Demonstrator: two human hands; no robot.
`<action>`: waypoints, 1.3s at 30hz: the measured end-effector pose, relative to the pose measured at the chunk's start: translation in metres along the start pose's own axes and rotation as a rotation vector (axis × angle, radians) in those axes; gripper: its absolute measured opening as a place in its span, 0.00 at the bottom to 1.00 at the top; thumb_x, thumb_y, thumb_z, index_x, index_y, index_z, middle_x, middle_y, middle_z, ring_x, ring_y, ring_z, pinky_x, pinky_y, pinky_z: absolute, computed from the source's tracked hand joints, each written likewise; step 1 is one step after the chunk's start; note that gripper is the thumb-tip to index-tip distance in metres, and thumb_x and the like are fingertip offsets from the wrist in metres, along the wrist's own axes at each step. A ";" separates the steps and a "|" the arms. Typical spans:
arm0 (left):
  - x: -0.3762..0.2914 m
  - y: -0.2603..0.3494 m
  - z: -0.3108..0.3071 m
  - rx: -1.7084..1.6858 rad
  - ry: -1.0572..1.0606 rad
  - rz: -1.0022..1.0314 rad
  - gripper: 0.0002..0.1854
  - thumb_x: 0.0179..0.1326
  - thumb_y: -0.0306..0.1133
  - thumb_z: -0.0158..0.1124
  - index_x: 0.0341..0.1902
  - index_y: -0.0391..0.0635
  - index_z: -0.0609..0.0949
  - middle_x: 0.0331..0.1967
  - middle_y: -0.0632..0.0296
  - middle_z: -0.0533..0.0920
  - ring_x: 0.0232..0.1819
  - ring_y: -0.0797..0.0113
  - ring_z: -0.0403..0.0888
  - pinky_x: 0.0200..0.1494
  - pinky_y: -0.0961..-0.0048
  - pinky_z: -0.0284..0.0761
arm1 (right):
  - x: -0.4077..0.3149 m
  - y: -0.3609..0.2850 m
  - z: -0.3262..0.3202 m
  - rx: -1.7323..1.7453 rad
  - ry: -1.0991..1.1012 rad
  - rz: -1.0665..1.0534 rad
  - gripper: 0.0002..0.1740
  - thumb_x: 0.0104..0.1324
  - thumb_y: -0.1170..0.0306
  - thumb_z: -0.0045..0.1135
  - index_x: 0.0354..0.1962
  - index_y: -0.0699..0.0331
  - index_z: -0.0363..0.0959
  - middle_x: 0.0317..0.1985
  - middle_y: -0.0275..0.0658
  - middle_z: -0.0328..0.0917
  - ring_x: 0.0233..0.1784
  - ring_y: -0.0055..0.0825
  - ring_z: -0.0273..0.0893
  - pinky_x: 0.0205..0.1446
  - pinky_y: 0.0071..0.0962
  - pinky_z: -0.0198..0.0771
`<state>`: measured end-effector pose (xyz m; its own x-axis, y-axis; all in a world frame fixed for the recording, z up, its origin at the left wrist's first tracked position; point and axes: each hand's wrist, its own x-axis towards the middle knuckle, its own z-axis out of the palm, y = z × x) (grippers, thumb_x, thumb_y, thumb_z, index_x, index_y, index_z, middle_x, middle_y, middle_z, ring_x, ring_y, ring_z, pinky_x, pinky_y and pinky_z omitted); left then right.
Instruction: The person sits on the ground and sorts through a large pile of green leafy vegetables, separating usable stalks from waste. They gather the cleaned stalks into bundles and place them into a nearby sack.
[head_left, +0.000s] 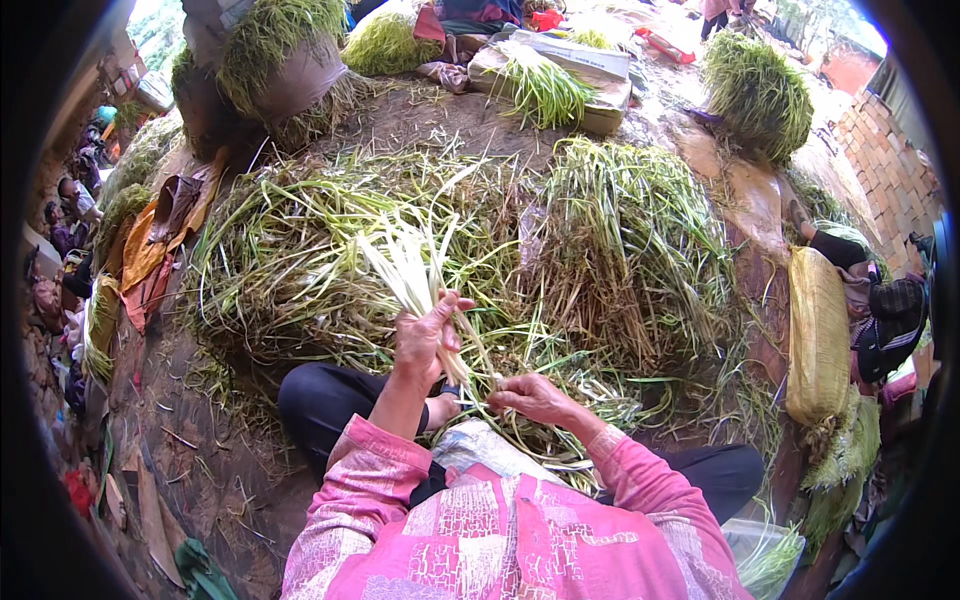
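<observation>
My left hand is closed around a bundle of pale, chive-like stalks, whose whitish leaves fan out above the fist. Just to the right and lower, my right hand pinches the lower end of one thin stalk. That stalk slants up towards the bundle; where its top ends among the fingers is hard to tell. Beyond the left hand spreads a tangled heap of green and yellowish stalks. A second heap, with brown, dirty lower ends, lies to the right. Loose trimmings lie below it.
A whitish sack lies between my legs. Farther off, green bunches rest on a pale slab-like block. A filled yellow woven sack stands right, near a seated person. Orange cloth and large bundles are left.
</observation>
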<state>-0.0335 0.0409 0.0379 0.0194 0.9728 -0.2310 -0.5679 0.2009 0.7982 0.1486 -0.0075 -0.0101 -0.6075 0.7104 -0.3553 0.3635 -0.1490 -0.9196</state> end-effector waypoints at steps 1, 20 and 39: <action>-0.002 -0.005 0.001 0.013 -0.026 0.027 0.07 0.57 0.29 0.56 0.37 0.40 0.74 0.29 0.52 0.80 0.09 0.80 0.66 0.10 0.82 0.65 | -0.004 -0.002 -0.002 0.130 0.004 0.068 0.14 0.63 0.62 0.49 0.32 0.65 0.76 0.24 0.30 0.76 0.26 0.16 0.70 0.31 0.20 0.66; -0.010 -0.017 0.006 -0.046 -0.068 -0.204 0.07 0.55 0.24 0.57 0.37 0.41 0.72 0.26 0.52 0.80 0.10 0.79 0.65 0.14 0.81 0.65 | -0.034 -0.021 0.008 0.400 0.122 -0.068 0.16 0.66 0.63 0.41 0.32 0.67 0.73 0.21 0.29 0.73 0.17 0.09 0.59 0.19 0.12 0.57; -0.011 -0.025 0.000 -0.029 -0.100 -0.048 0.07 0.54 0.24 0.58 0.37 0.41 0.73 0.26 0.55 0.80 0.20 0.76 0.74 0.20 0.82 0.69 | -0.012 -0.030 -0.011 0.037 0.290 -0.146 0.19 0.61 0.62 0.51 0.45 0.65 0.71 0.37 0.41 0.77 0.36 0.23 0.74 0.38 0.22 0.70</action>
<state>-0.0198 0.0255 0.0201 0.1288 0.9690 -0.2110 -0.5878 0.2460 0.7707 0.1522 -0.0039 0.0236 -0.4229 0.8916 -0.1617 0.2586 -0.0523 -0.9646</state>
